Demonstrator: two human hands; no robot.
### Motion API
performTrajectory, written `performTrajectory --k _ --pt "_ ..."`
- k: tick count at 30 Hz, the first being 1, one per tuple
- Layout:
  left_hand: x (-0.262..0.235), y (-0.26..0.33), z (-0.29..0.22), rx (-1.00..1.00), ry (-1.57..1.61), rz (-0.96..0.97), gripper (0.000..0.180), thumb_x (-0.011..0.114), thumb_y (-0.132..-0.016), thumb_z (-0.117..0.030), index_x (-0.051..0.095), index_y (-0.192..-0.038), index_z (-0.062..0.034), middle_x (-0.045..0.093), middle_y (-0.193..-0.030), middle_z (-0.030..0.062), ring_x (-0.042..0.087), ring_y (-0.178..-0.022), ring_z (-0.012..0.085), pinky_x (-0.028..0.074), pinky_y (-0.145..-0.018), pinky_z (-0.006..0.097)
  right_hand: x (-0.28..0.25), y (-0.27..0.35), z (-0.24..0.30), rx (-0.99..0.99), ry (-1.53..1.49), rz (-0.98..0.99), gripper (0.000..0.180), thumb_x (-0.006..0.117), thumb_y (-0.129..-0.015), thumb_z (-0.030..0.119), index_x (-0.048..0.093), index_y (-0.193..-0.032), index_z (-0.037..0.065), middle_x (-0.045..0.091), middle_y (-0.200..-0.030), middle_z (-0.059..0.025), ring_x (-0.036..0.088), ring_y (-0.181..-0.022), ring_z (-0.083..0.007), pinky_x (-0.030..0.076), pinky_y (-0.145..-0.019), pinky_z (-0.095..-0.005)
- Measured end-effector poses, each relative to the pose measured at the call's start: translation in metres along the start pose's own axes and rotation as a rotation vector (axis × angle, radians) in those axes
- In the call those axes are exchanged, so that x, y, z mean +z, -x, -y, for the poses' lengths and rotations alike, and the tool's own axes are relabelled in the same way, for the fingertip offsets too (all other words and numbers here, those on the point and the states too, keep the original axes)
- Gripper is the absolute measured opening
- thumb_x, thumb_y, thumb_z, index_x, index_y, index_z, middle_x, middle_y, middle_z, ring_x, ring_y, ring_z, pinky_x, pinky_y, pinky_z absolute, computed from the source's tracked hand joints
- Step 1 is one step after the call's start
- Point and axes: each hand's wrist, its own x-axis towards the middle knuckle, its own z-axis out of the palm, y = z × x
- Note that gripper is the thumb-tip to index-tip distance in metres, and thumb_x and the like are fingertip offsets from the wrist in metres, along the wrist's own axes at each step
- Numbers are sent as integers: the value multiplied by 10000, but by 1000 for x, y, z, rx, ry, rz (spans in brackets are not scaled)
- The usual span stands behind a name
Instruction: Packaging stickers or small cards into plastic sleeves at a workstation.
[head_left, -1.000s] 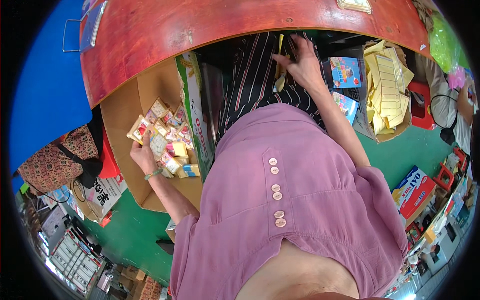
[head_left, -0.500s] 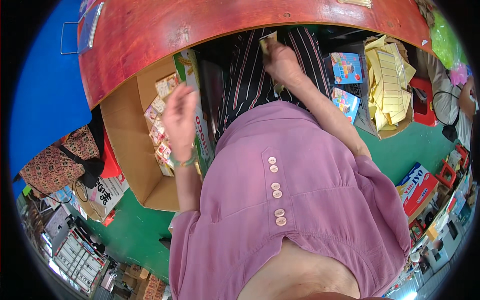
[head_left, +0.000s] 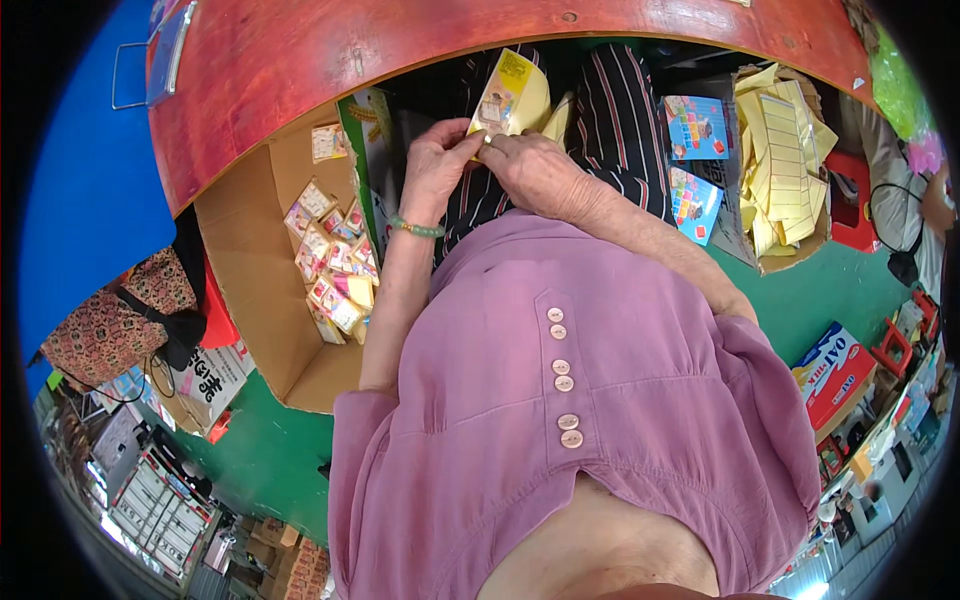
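Over my lap, a printed paper piece (head_left: 502,92) with a yellow top and small pictures stands up from my fingers. My left hand (head_left: 438,165), with a beaded bracelet at the wrist, pinches its lower left edge. Beside it, my right hand (head_left: 535,172) is closed on the lower edge, its fingertips meeting those of the left. Pale yellow paper (head_left: 560,118) shows behind and to the right of the piece. To my left, an open cardboard box (head_left: 245,250) holds several small printed folded packets (head_left: 335,262).
A red wooden table (head_left: 400,50) curves across the far side, above my knees. At the right, a carton holds yellow paper sheets (head_left: 785,170), with blue printed boxes (head_left: 697,128) beside it. A red-and-blue carton (head_left: 835,375) sits on the green floor (head_left: 780,300).
My left hand has moved from over the box to my lap, joining my right hand. The right hand has come nearer, and both now grip the printed paper piece.
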Motion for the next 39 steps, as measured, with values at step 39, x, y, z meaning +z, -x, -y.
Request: performTrajectory --k 39 --pt "17 15 27 77 -42 60 329 645 -802 31 529 -1107 67 666 -870 79 638 -738 104 516 -657 210 0 7 -51 419 -431 -9 333 711 -756 122 626 -1065 35 619 -1024 -114 638 -942 -225 505 -864 -317"
